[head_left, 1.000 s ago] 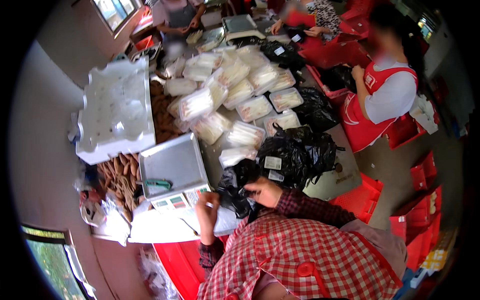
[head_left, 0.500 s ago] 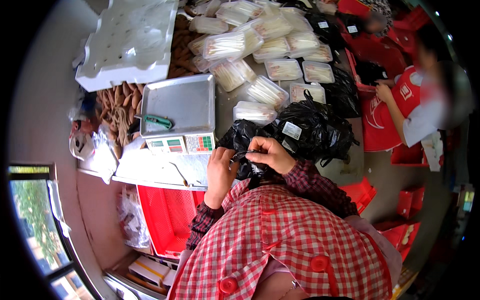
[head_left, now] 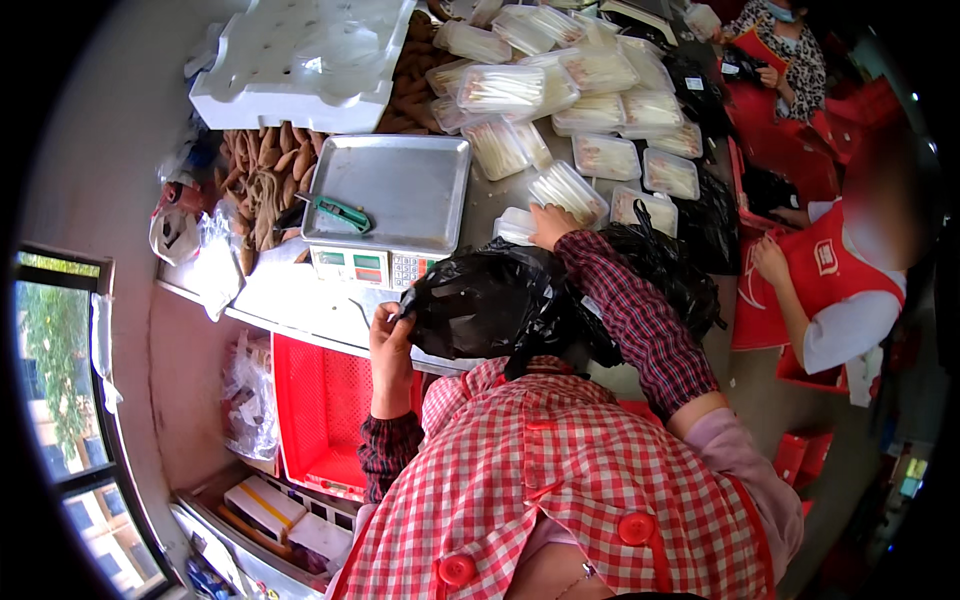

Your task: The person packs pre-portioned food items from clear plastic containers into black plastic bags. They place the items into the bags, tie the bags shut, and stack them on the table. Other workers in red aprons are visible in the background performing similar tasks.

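Observation:
My left hand (head_left: 391,345) pinches the rim of a black plastic bag (head_left: 480,305), which hangs opened out in front of my apron. Stretched forward over the bag, my right hand (head_left: 552,226) is on the right end of a clear plastic box of white sticks (head_left: 514,226), fingers closed and partly hidden. Just beyond that hand lies another box of white sticks (head_left: 568,190). To the right, beside my sleeve, sits a filled black bag (head_left: 680,285).
A scale with a metal tray (head_left: 390,185) carries a green-handled tool (head_left: 342,213). Behind it are a white foam crate (head_left: 300,65) and brown roots (head_left: 265,185). Many boxes are heaped at the back. A red crate (head_left: 310,400) stands below left; a co-worker in a red apron (head_left: 815,270) is at right.
Both hands were together at the bag's gathered edge. Now the bag is spread open, my left hand has moved left with its rim, and my right hand has reached forward to the boxes.

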A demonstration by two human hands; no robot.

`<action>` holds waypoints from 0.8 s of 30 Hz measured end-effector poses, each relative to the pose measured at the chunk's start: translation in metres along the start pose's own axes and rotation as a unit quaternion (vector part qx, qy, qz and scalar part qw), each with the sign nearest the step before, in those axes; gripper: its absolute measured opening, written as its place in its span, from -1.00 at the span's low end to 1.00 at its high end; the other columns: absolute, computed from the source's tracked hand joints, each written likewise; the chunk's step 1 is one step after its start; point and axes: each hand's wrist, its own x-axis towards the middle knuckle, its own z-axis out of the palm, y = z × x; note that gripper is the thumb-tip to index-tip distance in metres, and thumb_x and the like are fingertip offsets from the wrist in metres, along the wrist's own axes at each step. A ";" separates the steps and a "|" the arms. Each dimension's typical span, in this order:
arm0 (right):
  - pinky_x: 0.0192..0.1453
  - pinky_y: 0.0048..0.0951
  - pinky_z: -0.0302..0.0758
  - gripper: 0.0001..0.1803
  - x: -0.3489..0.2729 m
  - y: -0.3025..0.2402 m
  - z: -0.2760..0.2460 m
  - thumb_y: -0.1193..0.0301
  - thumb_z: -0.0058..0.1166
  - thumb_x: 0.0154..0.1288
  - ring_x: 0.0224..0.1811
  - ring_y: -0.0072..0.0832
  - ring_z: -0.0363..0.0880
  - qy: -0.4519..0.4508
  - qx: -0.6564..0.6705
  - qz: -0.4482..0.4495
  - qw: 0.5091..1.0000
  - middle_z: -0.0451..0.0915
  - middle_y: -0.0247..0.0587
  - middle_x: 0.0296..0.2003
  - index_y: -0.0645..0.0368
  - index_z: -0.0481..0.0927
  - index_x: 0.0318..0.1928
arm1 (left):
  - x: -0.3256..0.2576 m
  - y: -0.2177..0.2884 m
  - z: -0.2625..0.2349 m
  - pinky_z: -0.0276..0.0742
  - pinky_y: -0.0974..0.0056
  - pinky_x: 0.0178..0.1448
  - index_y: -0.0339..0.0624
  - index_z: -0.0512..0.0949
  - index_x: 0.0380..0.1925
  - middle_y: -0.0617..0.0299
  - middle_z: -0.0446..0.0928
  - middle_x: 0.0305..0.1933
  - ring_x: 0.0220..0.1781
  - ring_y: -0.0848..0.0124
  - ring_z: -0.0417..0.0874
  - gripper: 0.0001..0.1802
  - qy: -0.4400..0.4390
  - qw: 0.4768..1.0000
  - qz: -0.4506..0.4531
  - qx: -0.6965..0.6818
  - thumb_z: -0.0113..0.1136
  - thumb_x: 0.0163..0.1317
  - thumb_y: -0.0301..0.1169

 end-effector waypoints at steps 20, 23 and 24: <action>-0.26 -0.50 0.32 -0.33 -0.160 0.007 -0.053 0.20 -0.11 0.33 -0.33 -0.46 0.34 -0.216 0.958 -0.134 0.131 0.42 -0.20 -0.30 0.39 0.10 0.29 | 0.024 -0.017 0.017 0.41 0.42 0.03 -0.34 0.44 -0.01 0.18 0.53 -0.08 -0.08 0.46 0.52 -0.69 0.042 0.998 0.050 0.004 -0.17 0.36 -0.40; -0.29 -0.48 0.31 -0.33 -0.167 0.009 -0.050 0.18 -0.17 0.35 -0.35 -0.48 0.32 -0.251 0.949 -0.153 0.118 0.40 -0.23 -0.34 0.38 0.07 0.31 | 0.028 -0.021 0.014 0.41 0.42 0.03 -0.33 0.44 -0.02 0.18 0.53 -0.07 -0.07 0.47 0.52 -0.69 0.008 0.996 0.079 0.028 -0.18 0.37 -0.41; -0.30 -0.48 0.31 -0.33 -0.171 0.008 -0.052 0.18 -0.18 0.36 -0.37 -0.48 0.31 -0.246 0.945 -0.163 0.142 0.40 -0.23 -0.35 0.39 0.07 0.31 | 0.029 -0.024 0.011 0.41 0.42 0.02 -0.33 0.44 -0.02 0.19 0.53 -0.07 -0.08 0.47 0.52 -0.69 0.002 0.996 0.076 0.043 -0.18 0.37 -0.41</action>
